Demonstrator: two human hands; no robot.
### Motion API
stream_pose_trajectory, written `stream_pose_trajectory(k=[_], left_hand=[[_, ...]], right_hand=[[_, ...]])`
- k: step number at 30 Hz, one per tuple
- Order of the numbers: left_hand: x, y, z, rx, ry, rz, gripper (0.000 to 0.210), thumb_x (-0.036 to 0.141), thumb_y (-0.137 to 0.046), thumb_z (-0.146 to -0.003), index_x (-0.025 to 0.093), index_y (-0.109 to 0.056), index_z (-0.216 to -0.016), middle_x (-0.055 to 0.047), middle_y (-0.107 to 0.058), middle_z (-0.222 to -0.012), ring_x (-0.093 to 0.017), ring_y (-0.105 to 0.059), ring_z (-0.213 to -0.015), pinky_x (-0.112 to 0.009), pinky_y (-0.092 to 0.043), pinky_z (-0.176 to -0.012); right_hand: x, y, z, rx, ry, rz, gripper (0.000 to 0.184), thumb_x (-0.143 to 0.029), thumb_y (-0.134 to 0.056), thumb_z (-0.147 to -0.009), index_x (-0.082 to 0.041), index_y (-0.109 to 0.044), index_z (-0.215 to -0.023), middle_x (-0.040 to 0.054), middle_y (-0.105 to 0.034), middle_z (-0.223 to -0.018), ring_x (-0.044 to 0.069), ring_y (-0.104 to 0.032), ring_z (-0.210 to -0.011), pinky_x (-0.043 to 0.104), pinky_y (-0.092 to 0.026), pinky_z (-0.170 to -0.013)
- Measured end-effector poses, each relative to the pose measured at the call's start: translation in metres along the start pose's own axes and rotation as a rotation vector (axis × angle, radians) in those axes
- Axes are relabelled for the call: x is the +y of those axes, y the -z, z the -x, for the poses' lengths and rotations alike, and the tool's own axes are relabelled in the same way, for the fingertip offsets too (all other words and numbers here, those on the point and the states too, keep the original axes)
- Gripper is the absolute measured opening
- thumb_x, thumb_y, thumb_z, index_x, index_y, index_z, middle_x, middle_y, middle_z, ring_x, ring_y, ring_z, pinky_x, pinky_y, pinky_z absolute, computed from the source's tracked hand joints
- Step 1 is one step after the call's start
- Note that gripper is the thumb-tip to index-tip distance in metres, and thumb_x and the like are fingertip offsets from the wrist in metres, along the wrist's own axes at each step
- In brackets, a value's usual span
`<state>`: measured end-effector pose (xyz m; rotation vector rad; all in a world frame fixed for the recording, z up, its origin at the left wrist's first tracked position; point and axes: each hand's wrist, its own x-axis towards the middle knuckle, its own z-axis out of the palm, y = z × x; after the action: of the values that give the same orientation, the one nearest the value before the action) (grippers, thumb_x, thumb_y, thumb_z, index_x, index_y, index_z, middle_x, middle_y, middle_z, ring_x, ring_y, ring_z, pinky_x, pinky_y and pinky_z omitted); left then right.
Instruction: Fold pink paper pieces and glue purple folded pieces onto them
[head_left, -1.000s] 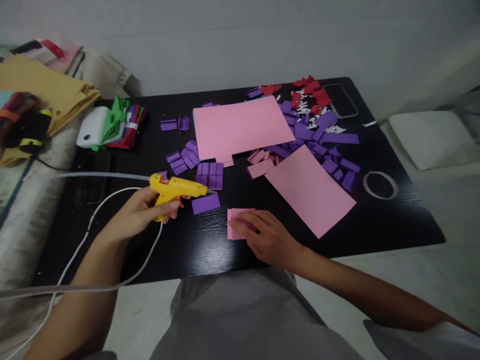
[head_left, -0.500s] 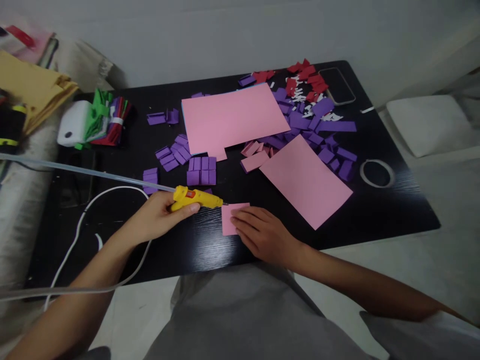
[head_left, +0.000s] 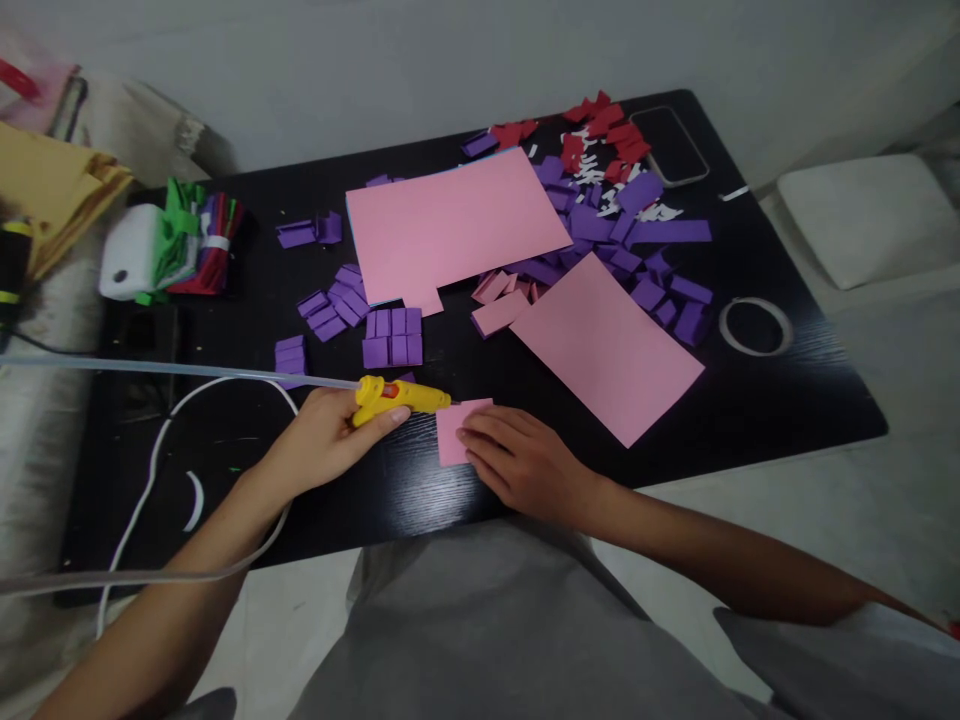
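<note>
A yellow hot glue gun (head_left: 401, 396) is gripped in my left hand (head_left: 324, 440), and a long clear glue stick (head_left: 187, 371) runs out of its back to the left. The gun's nozzle points right and meets the top left part of a small pink paper piece (head_left: 451, 441) on the black table. My right hand (head_left: 521, 458) is closed on this piece, fingers together, holding it down against the table; the thumb is hidden. Behind the gun sits a block of folded purple paper pieces (head_left: 393, 338).
A large pink sheet (head_left: 457, 222) and a smaller pink sheet (head_left: 609, 350) lie beyond the hands. Purple strips (head_left: 592, 225) and red scraps (head_left: 626, 140) are heaped behind. A tape ring (head_left: 756, 327) lies right; a white cord (head_left: 154, 470) loops under my left forearm. Bundled strips (head_left: 214, 242) lie far left.
The view has shifted slightly. The glue gun's nozzle has slid a little along the small pink piece's top edge, and the glue stick lies more level. Both hands keep their hold.
</note>
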<state>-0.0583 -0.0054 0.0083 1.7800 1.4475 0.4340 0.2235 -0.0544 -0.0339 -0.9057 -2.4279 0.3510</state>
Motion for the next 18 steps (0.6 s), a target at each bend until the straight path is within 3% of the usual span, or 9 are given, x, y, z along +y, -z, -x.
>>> stream_pose_trajectory(k=[4,18], left_hand=[[-0.0006,-0.0003,-0.0001,-0.050,-0.077,-0.179,0.048,0.055,-0.060,-0.094,0.019,-0.060,-0.061,0.002,-0.047,-0.053,-0.012,-0.042,-0.048,-0.026,-0.027,-0.049],[-0.0045,0.0049,0.0021,-0.005,-0.217,-0.212,0.047,0.047,-0.060,-0.098,0.017,-0.056,-0.063,0.005,-0.046,-0.053,-0.009,-0.041,-0.047,-0.023,-0.028,-0.048]], right_hand=[[0.0002,-0.0014,0.0005,0.006,-0.005,-0.002,0.025,-0.016,-0.052,-0.104,-0.013,-0.071,-0.121,0.0109,-0.074,-0.117,0.025,-0.067,-0.115,0.043,-0.057,-0.107],[0.0017,-0.0028,-0.0011,0.094,0.030,-0.032,0.021,-0.012,-0.058,-0.101,-0.011,-0.071,-0.117,0.0113,-0.077,-0.110,0.024,-0.070,-0.107,0.042,-0.060,-0.103]])
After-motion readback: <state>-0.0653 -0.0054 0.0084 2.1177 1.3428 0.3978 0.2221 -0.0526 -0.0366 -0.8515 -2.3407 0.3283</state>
